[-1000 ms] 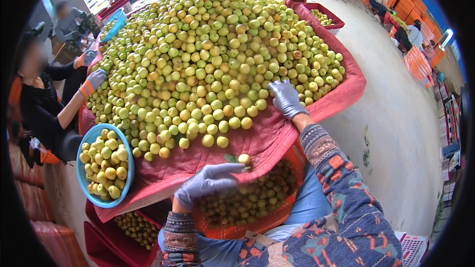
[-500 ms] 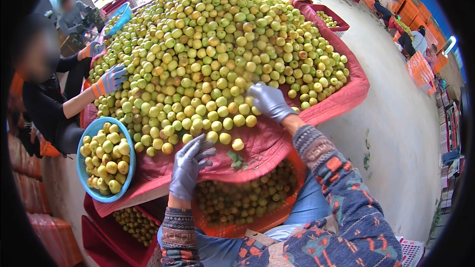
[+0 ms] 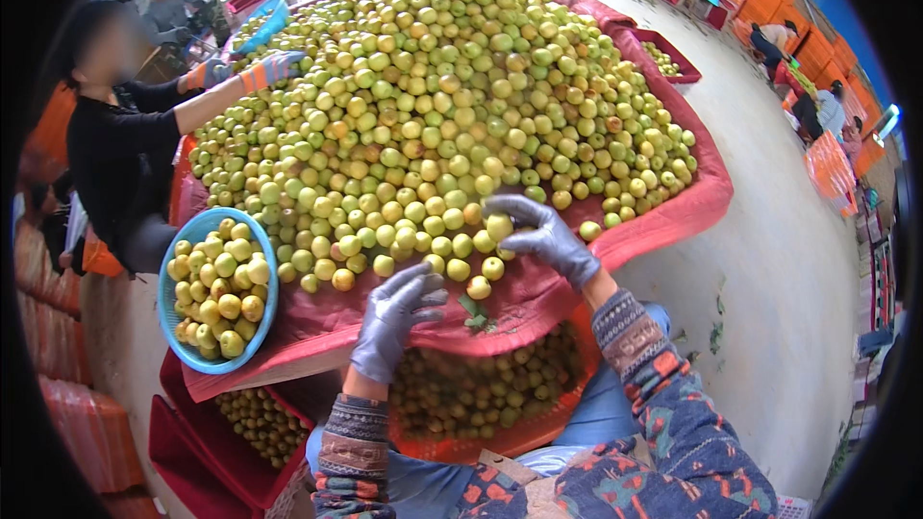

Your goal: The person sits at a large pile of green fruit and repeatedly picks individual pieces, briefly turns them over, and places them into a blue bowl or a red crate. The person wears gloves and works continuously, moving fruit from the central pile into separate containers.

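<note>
A large heap of round yellow-green fruits [image 3: 404, 125], some blushed brown, covers a table draped in red padded cloth [image 3: 663, 221]. My right hand [image 3: 550, 242], in a grey glove, is at the heap's near right edge, its thumb and fingers curved around one green fruit [image 3: 499, 227]. My left hand [image 3: 392, 319], gloved alike, hovers over the cloth's front edge with fingers apart and nothing in it. Just beyond its fingertips lie loose fruits, and a few green leaves [image 3: 475, 312] rest on the cloth between my hands.
A blue basket [image 3: 272, 293] of fruit stands at the table's left corner. Below the table edge, an orange basket [image 3: 577, 356] sits at my lap, with a red crate [image 3: 197, 423] of fruit beside it. A co-worker in striped gloves [image 3: 274, 69] reaches into the heap from the left.
My right hand has drawn back toward me from the heap with a fruit between its fingers. My left hand has shifted slightly right. The co-worker's hands have moved farther up the heap.
</note>
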Tool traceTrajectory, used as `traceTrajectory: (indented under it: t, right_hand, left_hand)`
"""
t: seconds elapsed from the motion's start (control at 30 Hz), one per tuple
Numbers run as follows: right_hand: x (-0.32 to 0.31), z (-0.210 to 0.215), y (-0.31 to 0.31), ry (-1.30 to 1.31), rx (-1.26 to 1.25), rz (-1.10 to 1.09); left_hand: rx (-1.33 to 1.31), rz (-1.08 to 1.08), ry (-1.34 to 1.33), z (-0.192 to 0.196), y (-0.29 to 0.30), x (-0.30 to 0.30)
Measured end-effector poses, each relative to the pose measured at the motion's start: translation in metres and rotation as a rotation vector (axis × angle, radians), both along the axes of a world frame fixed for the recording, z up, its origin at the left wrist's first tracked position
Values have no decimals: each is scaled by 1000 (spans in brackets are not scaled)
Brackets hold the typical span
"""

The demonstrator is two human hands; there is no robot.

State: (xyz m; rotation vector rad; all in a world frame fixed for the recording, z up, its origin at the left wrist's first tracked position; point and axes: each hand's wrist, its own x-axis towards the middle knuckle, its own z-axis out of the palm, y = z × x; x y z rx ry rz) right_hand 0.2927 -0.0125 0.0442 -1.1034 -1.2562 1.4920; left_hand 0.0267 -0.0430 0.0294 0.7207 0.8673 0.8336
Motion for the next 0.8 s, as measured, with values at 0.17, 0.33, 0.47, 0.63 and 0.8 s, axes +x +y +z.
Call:
traceTrajectory:
  t: [0.17, 0.33, 0.47, 0.63, 0.8]
  right_hand:
    - [-34, -2, -13, 185, -66, 25]
    - [-69, -21, -11, 579, -164, 99]
    - [-87, -53, -8, -257, 385, -13]
    - [-123, -6, -9, 190, 38, 51]
    - [-147, 1, -13, 162, -8, 82]
  left_hand:
    - [-35, -23, -19, 2, -1, 7]
    - [-50, 27, -76, 8, -2, -2]
    - [-26, 91, -156, 5, -4, -13]
    - [74, 245, -115, 5, -8, -27]
    - [339, 402, -8, 24, -11, -28]
